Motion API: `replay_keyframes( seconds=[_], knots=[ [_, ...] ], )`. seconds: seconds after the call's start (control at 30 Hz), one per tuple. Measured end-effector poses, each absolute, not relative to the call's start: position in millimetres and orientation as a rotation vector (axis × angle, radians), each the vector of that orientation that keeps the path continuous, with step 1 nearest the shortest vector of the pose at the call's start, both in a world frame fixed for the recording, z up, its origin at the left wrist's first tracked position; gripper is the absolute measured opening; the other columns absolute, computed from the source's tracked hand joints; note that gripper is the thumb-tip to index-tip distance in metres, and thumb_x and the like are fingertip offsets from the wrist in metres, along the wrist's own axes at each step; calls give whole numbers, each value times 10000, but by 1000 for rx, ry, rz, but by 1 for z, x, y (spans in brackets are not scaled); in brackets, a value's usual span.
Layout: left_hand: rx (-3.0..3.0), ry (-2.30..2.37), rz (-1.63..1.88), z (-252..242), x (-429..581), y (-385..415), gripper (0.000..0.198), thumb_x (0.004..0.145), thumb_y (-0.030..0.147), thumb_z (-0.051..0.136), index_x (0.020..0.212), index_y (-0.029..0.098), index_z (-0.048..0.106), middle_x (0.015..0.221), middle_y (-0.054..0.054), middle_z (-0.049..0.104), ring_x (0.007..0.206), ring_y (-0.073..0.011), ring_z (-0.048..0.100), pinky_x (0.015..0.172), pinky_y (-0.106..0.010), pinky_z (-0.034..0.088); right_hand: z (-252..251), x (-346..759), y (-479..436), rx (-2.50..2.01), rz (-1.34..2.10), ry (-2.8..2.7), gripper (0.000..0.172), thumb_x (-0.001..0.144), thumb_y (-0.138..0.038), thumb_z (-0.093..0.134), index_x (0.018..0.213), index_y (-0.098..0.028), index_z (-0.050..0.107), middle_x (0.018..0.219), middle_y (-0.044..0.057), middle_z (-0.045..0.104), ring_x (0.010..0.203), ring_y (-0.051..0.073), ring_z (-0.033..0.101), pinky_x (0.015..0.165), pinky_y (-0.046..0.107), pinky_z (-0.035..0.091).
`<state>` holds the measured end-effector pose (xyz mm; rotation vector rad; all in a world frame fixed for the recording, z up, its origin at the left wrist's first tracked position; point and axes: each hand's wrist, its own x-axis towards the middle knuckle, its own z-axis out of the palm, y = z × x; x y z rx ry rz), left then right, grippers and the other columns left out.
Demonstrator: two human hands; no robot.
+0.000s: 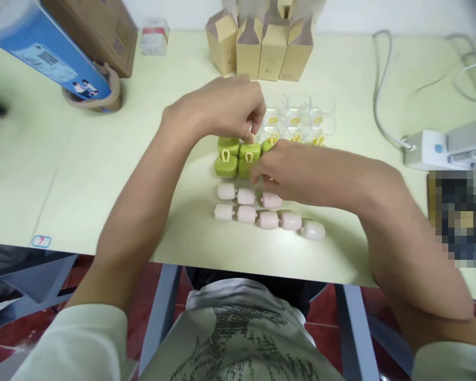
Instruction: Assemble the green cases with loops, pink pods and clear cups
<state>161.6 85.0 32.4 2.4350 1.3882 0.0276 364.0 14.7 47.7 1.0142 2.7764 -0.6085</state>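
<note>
Small glossy green cases [226, 166] with pale yellow loops on top stand in rows at the middle of the table. My left hand [240, 108] reaches over them from behind, its fingertips pinched at the loop of a green case [249, 150]. My right hand [280, 166] comes in from the right with curled fingers, beside a front green case [245, 168]; whatever is between those fingers is hidden. Nearer to me lie two rows of pale pink rounded pieces [268, 219] with small nubs. Part of the back pink row is under my right hand.
Clear plastic cases [299, 106] with yellow marks sit behind the green ones. Open cardboard boxes [272, 53] stand by the wall. To the left are a blue cylinder [59, 58] and a brown carton [99, 32]; to the right, a white power strip [430, 151] and cables.
</note>
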Motion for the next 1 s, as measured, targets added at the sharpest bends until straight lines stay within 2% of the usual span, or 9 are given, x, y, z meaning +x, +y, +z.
replay_keyframes(
  seconds=[0.1, 0.17, 0.33, 0.43, 0.57, 0.7, 0.83, 0.93, 1.0],
  knots=[
    [2202, 1238, 385, 11, 151, 94, 109, 826, 185, 881, 796, 238, 791, 700, -7, 648, 1073, -304, 693, 1065, -443, 493, 53, 383, 23, 895, -577, 2756, 330, 942, -56, 622, 667, -234, 590, 605, -6, 551, 531, 137, 451, 596, 342, 324],
    [2086, 1151, 546, 5, 146, 97, 88, 823, 228, 872, 804, 249, 789, 712, -15, 656, 1161, -329, 690, 1089, -451, 496, 57, 395, 31, 926, -589, 2842, 345, 1009, -150, 630, 677, -242, 608, 606, -2, 536, 559, 149, 473, 629, 344, 361],
    [2225, 1169, 313, 49, 151, 76, 148, 779, 138, 839, 704, 210, 734, 737, -22, 675, 1019, -306, 735, 1066, -442, 525, 63, 406, 33, 1040, -641, 2841, 375, 994, -144, 659, 647, -252, 568, 585, -21, 502, 542, 152, 461, 628, 349, 360],
    [2368, 1341, 390, 87, 157, 55, 110, 878, 134, 814, 835, 164, 717, 866, -19, 699, 984, -252, 737, 1137, -504, 532, 66, 393, 18, 1081, -627, 2732, 296, 924, -65, 701, 688, -231, 636, 657, -4, 605, 566, 154, 544, 623, 334, 373],
    [2064, 1299, 891, 97, 157, 47, 96, 1092, 207, 646, 1112, 151, 571, 1159, -57, 688, 889, -194, 804, 944, -492, 636, 71, 364, -3, 934, -595, 2482, 258, 889, 30, 656, 844, -197, 768, 866, 75, 782, 738, 216, 719, 640, 330, 433],
    [1586, 1041, 1045, 78, 153, 64, 190, 1102, 295, 665, 1122, 199, 503, 980, -29, 735, 922, -275, 865, 831, -383, 640, 71, 342, -11, 916, -487, 2427, 278, 947, 6, 611, 1008, -155, 830, 993, 142, 837, 867, 269, 796, 688, 337, 487],
    [1458, 904, 1060, 59, 154, 82, 323, 1063, 474, 735, 1156, 198, 596, 1112, -115, 811, 1053, -322, 865, 820, -397, 669, 74, 346, -10, 937, -455, 2403, 318, 929, 39, 577, 1037, -137, 818, 976, 138, 833, 882, 276, 808, 671, 333, 470],
    [1492, 863, 1056, 52, 158, 87, 543, 1061, 708, 665, 1179, 178, 695, 1142, -144, 816, 1146, -346, 845, 876, -437, 701, 84, 371, 1, 995, -484, 2560, 238, 923, 0, 641, 1002, -162, 796, 959, 105, 824, 867, 256, 790, 683, 328, 491],
    [1510, 807, 1054, 51, 161, 86, 598, 1025, 749, 703, 1211, 181, 730, 1160, -133, 813, 1158, -336, 842, 915, -450, 710, 92, 392, 12, 1096, -605, 2829, 166, 941, -88, 716, 1042, -194, 794, 963, 72, 827, 856, 237, 779, 723, 333, 541]
  ],
)
